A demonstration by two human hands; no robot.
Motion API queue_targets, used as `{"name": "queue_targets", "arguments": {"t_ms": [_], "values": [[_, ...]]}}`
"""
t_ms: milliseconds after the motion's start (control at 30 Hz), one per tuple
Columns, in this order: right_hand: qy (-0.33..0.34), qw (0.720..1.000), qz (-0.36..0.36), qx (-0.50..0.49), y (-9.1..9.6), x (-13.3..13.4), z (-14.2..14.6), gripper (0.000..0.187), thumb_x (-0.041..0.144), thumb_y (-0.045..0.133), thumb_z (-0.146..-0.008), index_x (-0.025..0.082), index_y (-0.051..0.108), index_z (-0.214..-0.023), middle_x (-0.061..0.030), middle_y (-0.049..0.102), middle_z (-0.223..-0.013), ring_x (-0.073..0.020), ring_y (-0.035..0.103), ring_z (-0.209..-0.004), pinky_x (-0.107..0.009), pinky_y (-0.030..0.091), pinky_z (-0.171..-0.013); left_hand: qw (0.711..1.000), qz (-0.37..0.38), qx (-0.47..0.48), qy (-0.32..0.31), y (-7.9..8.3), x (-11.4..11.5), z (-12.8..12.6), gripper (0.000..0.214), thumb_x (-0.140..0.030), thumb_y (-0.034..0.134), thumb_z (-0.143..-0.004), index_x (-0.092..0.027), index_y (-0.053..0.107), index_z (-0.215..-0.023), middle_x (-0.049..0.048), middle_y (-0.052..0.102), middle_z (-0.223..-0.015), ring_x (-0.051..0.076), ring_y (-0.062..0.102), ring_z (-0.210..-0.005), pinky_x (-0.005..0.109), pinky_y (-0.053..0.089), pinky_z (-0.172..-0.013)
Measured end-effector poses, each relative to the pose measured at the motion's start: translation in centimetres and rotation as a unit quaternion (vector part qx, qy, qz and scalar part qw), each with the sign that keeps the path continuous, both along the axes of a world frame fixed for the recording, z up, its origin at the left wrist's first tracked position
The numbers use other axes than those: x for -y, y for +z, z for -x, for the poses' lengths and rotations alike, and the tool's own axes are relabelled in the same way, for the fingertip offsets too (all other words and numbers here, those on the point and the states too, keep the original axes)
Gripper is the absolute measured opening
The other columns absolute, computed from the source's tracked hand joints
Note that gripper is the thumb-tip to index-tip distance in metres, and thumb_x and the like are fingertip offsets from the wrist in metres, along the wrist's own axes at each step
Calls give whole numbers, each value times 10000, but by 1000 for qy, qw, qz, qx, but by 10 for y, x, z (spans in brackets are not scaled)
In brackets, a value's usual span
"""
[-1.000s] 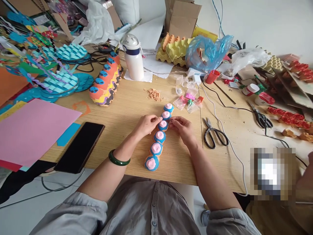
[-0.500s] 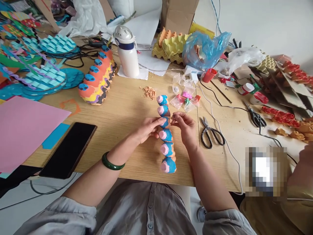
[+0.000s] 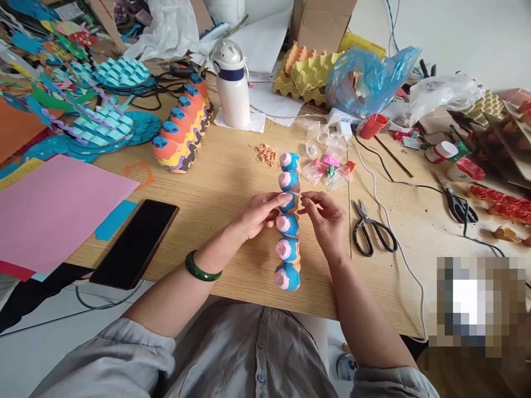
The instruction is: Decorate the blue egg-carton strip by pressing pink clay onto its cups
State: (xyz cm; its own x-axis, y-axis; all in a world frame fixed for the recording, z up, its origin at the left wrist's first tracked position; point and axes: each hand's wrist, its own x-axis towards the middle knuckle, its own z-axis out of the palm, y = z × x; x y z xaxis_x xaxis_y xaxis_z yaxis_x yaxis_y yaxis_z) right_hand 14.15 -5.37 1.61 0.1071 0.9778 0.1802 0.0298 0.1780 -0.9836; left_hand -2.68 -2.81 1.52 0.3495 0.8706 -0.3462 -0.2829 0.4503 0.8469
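- Two bare hands meet over a strip of six blue-painted egg-carton cups with pink tips [image 3: 287,249], seen from above by the person doing the work.
- The strip lies on a light wooden table [image 3: 232,182], running away from the person in a nearly straight line, tipped on its side so that the pink tips face left.
- The left hand [image 3: 259,213], with a green bangle [image 3: 202,269] on its wrist, curls narrowly around the third cup from the far end, fingertips [image 3: 284,197] laid on its pink tip.
- The right hand [image 3: 326,218] has thumb and forefinger pinched together against the right edge of the same cup. Whether they grip that edge cannot be told.
- A pair of black-handled scissors [image 3: 371,232] lies closed just right of the right hand.
- Small clear plastic bags of coloured bits [image 3: 327,168] sit beside the strip's far end.
- A black smartphone [image 3: 135,243] lies face up near the table's front edge, left of the left arm, next to a pink sheet of paper [image 3: 58,213].
- Farther back stand a white bottle with a dark band [image 3: 233,85] and an orange row of painted cups with blue tops [image 3: 180,135].
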Motion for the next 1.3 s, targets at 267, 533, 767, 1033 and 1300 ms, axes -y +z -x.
{"name": "queue_targets", "arguments": {"t_ms": [267, 533, 767, 1033, 1300], "values": [[72, 992, -56, 90, -1, 1, -4, 86, 343, 720, -918, 261, 736, -939, -14, 704, -976, -149, 664, -891, -299, 599, -760, 999, 5, 19, 37, 2, -2, 1, 472, -486, 887, -649, -111, 726, -886, -9, 607, -684, 13, 356, -443, 173, 206, -366], [76, 983, -73, 148, -2, 1, -6, 91, 287, 706, -924, 260, 710, -1011, -19, 719, -993, -159, 678, -897, -315, 584, -760, 999, -10, 24, 39, -1, -3, 1, 402, -455, 875, -689, -117, 686, -795, -35, 542, -650, 6, 360, -437, 162, 202, -360], [97, 970, -117, 189, -4, -1, -10, 41, 246, 694, -934, 263, 719, -962, -11, 724, -971, -155, 672, -896, -310, 575, -759, 998, 3, 25, 50, 5, -3, 0, 344, -392, 850, -744, -102, 667, -765, -44, 497, -623, -1, 349, -426, 151, 213, -355], [93, 973, -123, 170, -7, -4, -7, 51, 276, 701, -928, 265, 748, -944, -28, 684, -978, -163, 671, -914, -309, 582, -742, 998, 30, 54, 25, 3, -2, -2, 374, -385, 863, -710, -117, 603, -683, -34, 511, -598, 9, 381, -433, 135, 209, -346], [75, 982, -69, 159, -2, -1, -7, 100, 363, 718, -918, 263, 715, -915, -15, 700, -939, -165, 659, -875, -314, 555, -753, 996, 40, 64, 43, 7, 0, -2, 401, -406, 879, -681, -127, 592, -667, -49, 484, -567, 5, 345, -420, 146, 185, -344]]}}
